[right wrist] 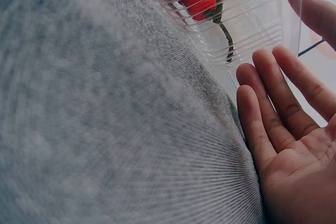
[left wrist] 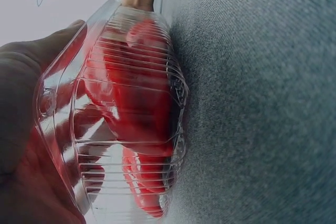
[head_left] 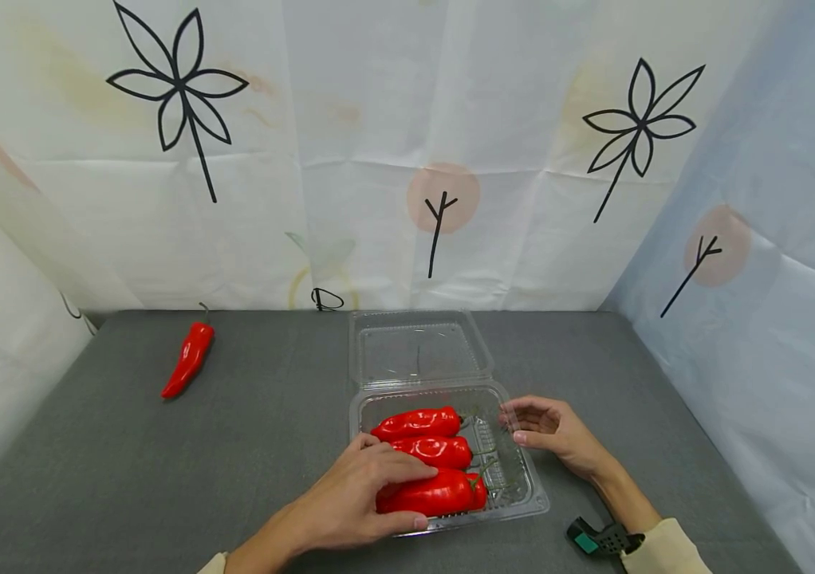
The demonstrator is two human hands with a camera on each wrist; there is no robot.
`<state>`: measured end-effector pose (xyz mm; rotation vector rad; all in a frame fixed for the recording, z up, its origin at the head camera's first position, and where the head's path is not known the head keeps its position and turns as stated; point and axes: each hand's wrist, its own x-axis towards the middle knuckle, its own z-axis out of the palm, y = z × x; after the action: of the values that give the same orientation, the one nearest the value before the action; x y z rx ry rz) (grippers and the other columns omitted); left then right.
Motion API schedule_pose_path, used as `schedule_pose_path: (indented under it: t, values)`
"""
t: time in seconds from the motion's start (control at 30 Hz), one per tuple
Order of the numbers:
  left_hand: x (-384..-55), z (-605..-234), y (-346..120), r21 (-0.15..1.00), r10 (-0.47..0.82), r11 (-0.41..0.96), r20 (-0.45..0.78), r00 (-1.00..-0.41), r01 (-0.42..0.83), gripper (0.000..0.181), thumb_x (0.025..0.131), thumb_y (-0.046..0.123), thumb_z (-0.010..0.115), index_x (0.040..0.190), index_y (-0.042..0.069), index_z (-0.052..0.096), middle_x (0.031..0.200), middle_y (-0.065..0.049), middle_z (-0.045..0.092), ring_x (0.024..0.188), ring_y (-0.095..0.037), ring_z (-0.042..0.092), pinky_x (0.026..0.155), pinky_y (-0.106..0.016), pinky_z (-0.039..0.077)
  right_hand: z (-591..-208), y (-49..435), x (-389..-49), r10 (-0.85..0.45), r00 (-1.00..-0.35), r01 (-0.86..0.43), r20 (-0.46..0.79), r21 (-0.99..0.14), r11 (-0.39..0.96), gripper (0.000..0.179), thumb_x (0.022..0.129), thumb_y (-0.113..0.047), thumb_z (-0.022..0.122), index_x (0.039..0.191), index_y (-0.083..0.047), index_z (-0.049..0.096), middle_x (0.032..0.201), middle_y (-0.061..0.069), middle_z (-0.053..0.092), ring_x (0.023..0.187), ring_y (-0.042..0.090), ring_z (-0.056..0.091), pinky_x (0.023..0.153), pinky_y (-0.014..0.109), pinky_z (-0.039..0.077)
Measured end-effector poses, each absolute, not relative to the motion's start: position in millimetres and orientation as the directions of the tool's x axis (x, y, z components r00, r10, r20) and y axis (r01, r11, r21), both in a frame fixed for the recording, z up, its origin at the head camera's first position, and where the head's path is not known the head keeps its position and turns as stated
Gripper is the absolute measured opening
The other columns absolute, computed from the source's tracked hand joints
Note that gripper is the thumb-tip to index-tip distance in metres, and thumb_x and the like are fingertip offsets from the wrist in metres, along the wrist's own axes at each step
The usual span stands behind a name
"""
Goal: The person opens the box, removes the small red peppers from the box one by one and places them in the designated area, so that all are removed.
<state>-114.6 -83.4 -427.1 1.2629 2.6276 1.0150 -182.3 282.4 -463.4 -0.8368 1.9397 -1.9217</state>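
Observation:
A clear plastic clamshell container (head_left: 522, 486) lies with its lid (head_left: 418, 351) folded back. Several red peppers lie in the tray; the back red pepper (head_left: 422, 422) and middle red pepper (head_left: 443, 453) point their stems right. My left hand (head_left: 357, 490) reaches over the front left rim and holds the front red pepper (head_left: 432, 496), fingers over its top and thumb on the near side. Another pepper (head_left: 481, 493) shows partly behind its stem end. My right hand (head_left: 554, 434) is beside the right wall, fingers loosely extended; in the right wrist view its fingertips (right wrist: 247, 98) are close to the ribbed side.
A single red pepper (head_left: 190, 359) lies at the back left of the grey tabletop (head_left: 235, 430). White printed fabric (head_left: 379, 159) hangs behind the table and along both sides. A dark device (head_left: 597, 538) is strapped on the right wrist.

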Motion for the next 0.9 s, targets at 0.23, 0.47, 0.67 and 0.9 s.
schedule_pose_path:
  t: [0.23, 0.47, 0.67, 0.9]
  values:
    - [-115.6, -426.3, -85.0, 0.630, 0.719, 0.411, 0.220, -0.659, 0.659, 0.048, 0.090, 0.048, 0.074, 0.134, 0.029, 0.067, 0.129, 0.017, 0.066, 0.118, -0.003, 0.059, 0.095, -0.043, 0.040, -464.1, 282.8, -182.3, -0.581, -0.791, -0.197, 0.192, -0.979, -0.056, 0.035, 0.097, 0.008, 0.057, 0.130, 0.018, 0.053, 0.121, 0.013, 0.069, 0.110, 0.020, 0.067, 0.090, 0.031, 0.056]
    - [-116.9, -425.3, -86.7, 0.646, 0.731, 0.382, 0.226, -0.644, 0.661, 0.045, 0.090, 0.046, 0.074, 0.132, 0.030, 0.068, 0.129, 0.019, 0.065, 0.119, -0.001, 0.057, 0.096, -0.042, 0.039, -462.0, 282.2, -181.5, -0.593, -0.779, -0.200, 0.204, -0.977, -0.073, 0.032, 0.096, 0.009, 0.057, 0.127, 0.016, 0.055, 0.120, 0.012, 0.069, 0.110, 0.022, 0.067, 0.088, 0.032, 0.056]
    - [-117.0, -425.6, -86.9, 0.649, 0.728, 0.370, 0.242, -0.641, 0.665, 0.046, 0.090, 0.045, 0.076, 0.132, 0.031, 0.068, 0.128, 0.021, 0.065, 0.118, 0.000, 0.057, 0.096, -0.042, 0.038, -460.4, 280.8, -179.9, -0.581, -0.791, -0.199, 0.191, -0.979, -0.052, 0.027, 0.097, 0.008, 0.056, 0.124, 0.014, 0.057, 0.118, 0.010, 0.069, 0.109, 0.021, 0.068, 0.086, 0.032, 0.057]
    - [-116.4, -426.3, -87.3, 0.626, 0.728, 0.358, 0.278, -0.627, 0.693, 0.045, 0.090, 0.043, 0.076, 0.132, 0.029, 0.068, 0.122, 0.024, 0.067, 0.110, 0.003, 0.059, 0.096, -0.043, 0.037, -460.3, 280.5, -179.6, -0.564, -0.807, -0.191, 0.176, -0.981, -0.032, 0.025, 0.098, 0.007, 0.056, 0.122, 0.009, 0.060, 0.117, 0.009, 0.070, 0.109, 0.019, 0.068, 0.085, 0.032, 0.057]
